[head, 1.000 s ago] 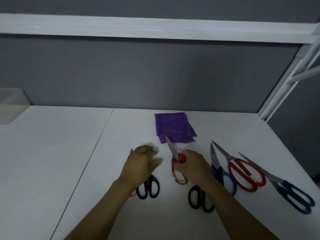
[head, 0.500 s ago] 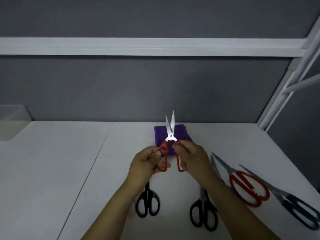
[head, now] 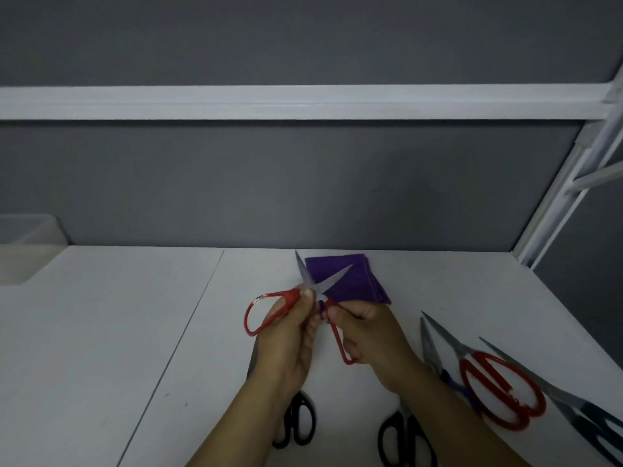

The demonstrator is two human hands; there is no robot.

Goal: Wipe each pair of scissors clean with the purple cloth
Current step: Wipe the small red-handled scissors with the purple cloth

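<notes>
Two hands (head: 290, 342), six scissors (head: 290, 297), one cloth (head: 357, 284)

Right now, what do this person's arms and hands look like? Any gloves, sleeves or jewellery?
Both are bare. The left hand and the right hand wear no gloves, and no ring shows. The left forearm and the right forearm are uncovered down to the picture's bottom edge: no sleeve, watch or bracelet is in view. The light is dim, so fine marks cannot be told.

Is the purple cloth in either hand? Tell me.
No, the purple cloth lies on the table, while the left hand and right hand each grip a handle of the open red scissors.
</notes>
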